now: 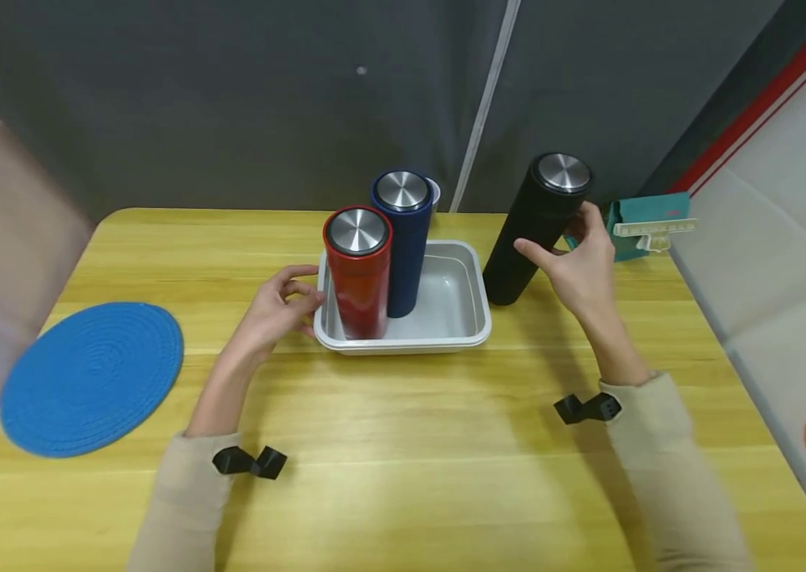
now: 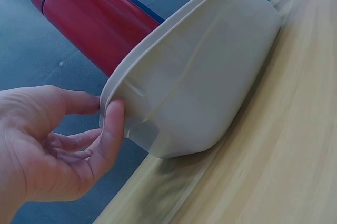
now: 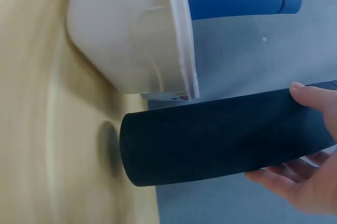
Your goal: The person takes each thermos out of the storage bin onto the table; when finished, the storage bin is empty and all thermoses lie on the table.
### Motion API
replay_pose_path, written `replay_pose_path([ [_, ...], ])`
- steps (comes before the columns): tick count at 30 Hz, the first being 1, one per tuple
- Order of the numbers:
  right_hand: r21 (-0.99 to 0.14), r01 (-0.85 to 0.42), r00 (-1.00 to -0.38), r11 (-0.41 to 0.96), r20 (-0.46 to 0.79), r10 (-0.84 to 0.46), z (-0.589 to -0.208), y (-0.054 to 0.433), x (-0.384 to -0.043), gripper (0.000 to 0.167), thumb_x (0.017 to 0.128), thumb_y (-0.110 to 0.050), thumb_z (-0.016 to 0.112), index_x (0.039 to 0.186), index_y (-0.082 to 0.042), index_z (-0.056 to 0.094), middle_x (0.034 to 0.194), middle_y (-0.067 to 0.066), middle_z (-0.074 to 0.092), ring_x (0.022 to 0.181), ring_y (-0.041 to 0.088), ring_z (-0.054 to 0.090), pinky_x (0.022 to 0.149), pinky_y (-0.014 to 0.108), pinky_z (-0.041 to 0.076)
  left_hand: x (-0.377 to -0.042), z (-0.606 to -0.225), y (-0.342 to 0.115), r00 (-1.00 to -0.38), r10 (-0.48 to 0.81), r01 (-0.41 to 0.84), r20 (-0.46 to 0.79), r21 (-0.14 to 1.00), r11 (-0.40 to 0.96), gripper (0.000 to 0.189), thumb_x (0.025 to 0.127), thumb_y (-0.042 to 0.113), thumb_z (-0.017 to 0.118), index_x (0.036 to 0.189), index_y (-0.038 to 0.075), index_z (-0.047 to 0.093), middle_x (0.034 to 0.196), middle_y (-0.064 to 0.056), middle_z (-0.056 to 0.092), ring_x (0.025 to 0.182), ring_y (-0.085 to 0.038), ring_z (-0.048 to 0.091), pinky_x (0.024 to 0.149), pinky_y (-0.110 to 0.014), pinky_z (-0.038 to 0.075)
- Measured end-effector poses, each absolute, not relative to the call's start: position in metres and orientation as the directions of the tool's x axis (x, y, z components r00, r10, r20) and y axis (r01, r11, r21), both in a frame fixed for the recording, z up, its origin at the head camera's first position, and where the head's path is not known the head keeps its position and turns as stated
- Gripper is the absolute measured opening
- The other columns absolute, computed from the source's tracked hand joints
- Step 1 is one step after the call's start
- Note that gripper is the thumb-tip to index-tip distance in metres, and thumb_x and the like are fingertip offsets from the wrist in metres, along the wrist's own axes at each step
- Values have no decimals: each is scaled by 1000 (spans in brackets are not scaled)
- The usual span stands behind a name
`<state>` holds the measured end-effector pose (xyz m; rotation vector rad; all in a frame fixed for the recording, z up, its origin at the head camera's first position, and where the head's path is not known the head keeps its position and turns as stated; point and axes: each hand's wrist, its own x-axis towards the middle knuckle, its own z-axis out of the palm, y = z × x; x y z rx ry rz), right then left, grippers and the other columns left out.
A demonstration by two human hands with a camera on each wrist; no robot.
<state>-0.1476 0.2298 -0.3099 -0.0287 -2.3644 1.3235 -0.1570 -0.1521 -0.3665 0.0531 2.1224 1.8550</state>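
Left hand [image 1: 279, 308] is pinching the tray [image 1: 449, 310] by its rim, likely steadying it; red bottle [image 1: 360, 286] and navy bottle [image 1: 407, 262] are standing inside. Right hand [image 1: 584, 266] is gripping the black bottle [image 1: 533, 230] high, presumably keeping its base free; it's seemingly hanging above the table [image 1: 403, 453], beside the tray.

Booth-like nook: grey wall [image 1: 231, 103], table [image 1: 403, 485]

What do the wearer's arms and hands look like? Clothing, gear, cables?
Left hand and right hand: bare, no gloves or rings visible. Plain beige long sleeves on both arms. At each cuff, a small black angular device with two blocky ends. No cables visible.
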Motion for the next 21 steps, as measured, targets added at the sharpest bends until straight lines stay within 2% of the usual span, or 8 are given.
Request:
replay_pose_path([
  [7,-811,-196,-906,551,365,216,-319,233,-146,67,78,-19,82,134,-5,47,118,7,54,101,15,54,76,14,54,-158,-367,-151,-946,239,-189,-220,971,148,51,94,10,62,140,4,41,110,-18,53,80,-23,62,63,-41,61],
  [15,-818,-201,-915,539,353,194,-325,239,-145,65,79,-17,81,133,-6,48,117,5,55,100,14,55,76,15,54,-156,-367,-154,-944,241,-203,-226,972,117,51,94,8,62,139,2,41,108,-18,52,78,-22,62,59,-34,60],
  [21,-823,-210,-918,528,351,182,-329,243,-147,65,79,-17,81,134,-7,48,119,6,55,102,14,55,77,16,54,-156,-368,-154,-943,239,-210,-230,972,106,51,93,8,63,139,3,41,107,-17,53,77,-22,62,60,-37,60],
])
